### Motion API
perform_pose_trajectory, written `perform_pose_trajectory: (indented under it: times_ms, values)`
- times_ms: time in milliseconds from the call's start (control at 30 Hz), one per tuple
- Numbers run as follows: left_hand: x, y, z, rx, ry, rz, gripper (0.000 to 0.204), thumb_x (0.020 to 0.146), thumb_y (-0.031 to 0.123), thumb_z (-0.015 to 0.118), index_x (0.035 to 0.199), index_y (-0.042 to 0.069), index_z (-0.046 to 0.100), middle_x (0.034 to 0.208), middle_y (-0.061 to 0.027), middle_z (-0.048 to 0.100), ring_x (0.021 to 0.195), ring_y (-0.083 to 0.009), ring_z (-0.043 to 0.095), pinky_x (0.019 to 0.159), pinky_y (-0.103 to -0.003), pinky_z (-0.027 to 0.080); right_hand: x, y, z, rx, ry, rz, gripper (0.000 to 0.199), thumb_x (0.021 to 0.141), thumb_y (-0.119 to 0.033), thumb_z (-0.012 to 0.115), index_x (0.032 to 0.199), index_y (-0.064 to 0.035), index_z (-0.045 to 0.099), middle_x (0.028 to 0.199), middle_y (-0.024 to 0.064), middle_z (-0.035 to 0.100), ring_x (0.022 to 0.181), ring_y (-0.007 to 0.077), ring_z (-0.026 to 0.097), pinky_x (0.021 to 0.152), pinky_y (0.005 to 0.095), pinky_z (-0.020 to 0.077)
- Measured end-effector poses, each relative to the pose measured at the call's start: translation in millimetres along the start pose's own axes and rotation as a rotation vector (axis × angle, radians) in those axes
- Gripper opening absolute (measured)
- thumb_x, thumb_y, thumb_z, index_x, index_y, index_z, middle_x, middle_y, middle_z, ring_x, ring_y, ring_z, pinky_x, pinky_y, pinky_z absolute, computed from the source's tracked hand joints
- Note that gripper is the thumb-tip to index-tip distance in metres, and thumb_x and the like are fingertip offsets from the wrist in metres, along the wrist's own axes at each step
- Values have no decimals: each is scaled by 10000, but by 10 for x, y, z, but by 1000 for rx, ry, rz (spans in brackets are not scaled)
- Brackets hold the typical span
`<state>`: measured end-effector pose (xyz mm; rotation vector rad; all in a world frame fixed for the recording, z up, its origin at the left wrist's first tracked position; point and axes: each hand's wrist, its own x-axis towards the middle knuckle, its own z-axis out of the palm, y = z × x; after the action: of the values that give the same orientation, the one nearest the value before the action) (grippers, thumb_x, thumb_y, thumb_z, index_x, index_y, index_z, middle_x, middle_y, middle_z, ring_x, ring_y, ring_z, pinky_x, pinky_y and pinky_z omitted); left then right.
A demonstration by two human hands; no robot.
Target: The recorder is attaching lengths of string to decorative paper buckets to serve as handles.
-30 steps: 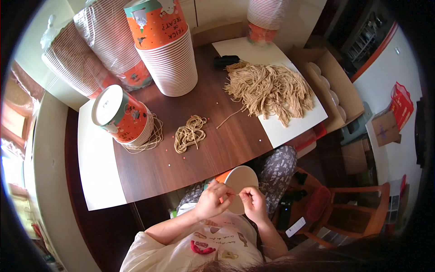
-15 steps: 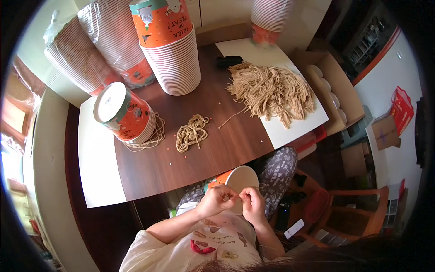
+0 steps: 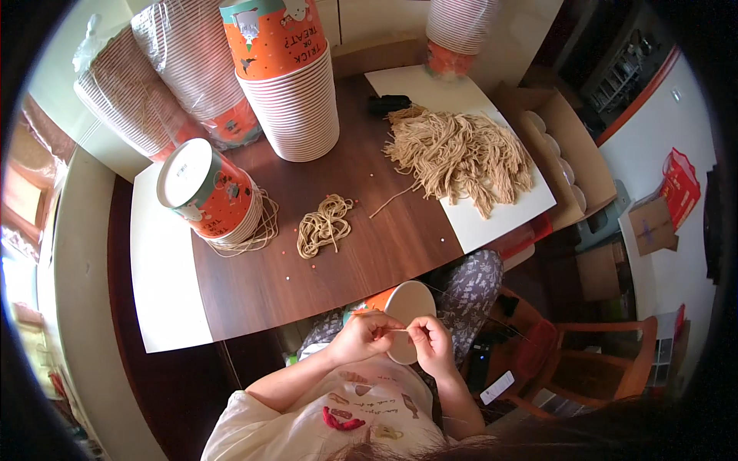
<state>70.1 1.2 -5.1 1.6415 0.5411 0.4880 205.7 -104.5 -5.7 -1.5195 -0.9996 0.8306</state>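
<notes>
My left hand (image 3: pixel 363 338) and my right hand (image 3: pixel 432 347) are held close together over my lap, each with its fingers pinched. A short stretch of thin pale cord (image 3: pixel 398 330) runs taut between the two pinches. Just beyond them an orange paper bucket (image 3: pixel 413 301) with a white inside rests tilted in my lap, partly hidden by my hands. On the table ahead, a small tangle of beige cord (image 3: pixel 324 225) lies in the middle. A large heap of cut beige cords (image 3: pixel 461 157) covers part of the right side.
Upside-down orange buckets (image 3: pixel 211 192) stand at the left of the brown-and-white table (image 3: pixel 254 296), with loose cord round their rims. A tall bucket stack (image 3: pixel 292 115) and plastic-wrapped stacks (image 3: pixel 192 61) are behind. A cardboard box (image 3: pixel 596 165) and wooden chair (image 3: pixel 603 361) are at right.
My hands have drawn slightly apart, and the cord between them now shows as a straight line. The things on the table have stayed put.
</notes>
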Motion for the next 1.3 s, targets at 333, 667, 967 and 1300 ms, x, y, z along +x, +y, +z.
perform_pose_trajectory:
  times_ms: [333, 667, 967, 1300]
  values:
    - [51, 24, -76, 224, -114, 204, 102, 735, 87, 643, 807, 18, 623, 728, -92, 591, 686, -232, 563, 629, -320, 446, 17, 50, -110, 332, -133, -14, 265, 855, -43, 493, 1069, -21, 338, 782, 38, 511, 631, 60, 430, 586, 182, 365]
    - [28, 63, -26, 294, -94, 307, 79, 714, 53, 633, 772, 14, 596, 685, -98, 544, 680, -264, 527, 611, -342, 428, -26, 15, -52, 826, -70, 173, 234, 835, -40, 525, 987, -77, 351, 757, 28, 491, 599, 58, 397, 539, 189, 333]
    - [57, 190, 16, 450, 94, 387, 155, 641, 92, 685, 779, 81, 616, 758, -53, 541, 710, -233, 523, 631, -321, 443, 39, -145, -203, 448, -184, 167, 214, 852, -36, 491, 1021, -49, 360, 794, 42, 506, 626, 62, 420, 565, 195, 356]
    - [33, 237, -17, 495, 96, 374, 168, 623, 73, 698, 773, 99, 626, 785, -40, 530, 733, -208, 519, 630, -308, 455, 53, -218, -183, 183, -209, -11, 199, 860, -22, 457, 1023, 17, 351, 852, 72, 513, 762, 102, 516, 697, 219, 421]
